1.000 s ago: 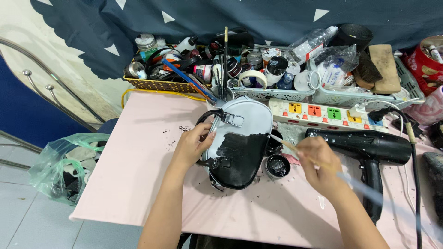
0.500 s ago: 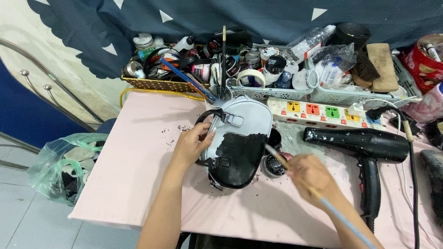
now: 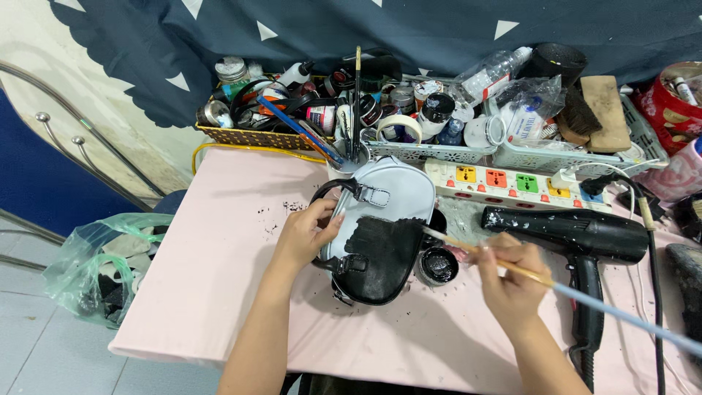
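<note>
On the table point(image 3: 219, 241), the right hand point(image 3: 512, 281), grip clamped on the paintbrush point(image 3: 556, 287), has raised its tip to the bag point(image 3: 380, 230); the left hand point(image 3: 307, 234) still clasps the bag's edge.

The long thin paintbrush point(image 3: 556, 281) blurs along its pale blue handle and runs off the right edge, its end cut away. The left hand point(image 3: 307, 234) covers part of the small white-and-black leather bag point(image 3: 380, 227), hiding the near side under the palm. The bag in turn masks most of one small round black paint pot point(image 3: 437, 219). The black hair dryer point(image 3: 585, 238) loses its handle base at the bottom edge, and the red tin point(image 3: 676, 95) is clipped on the right.
</note>
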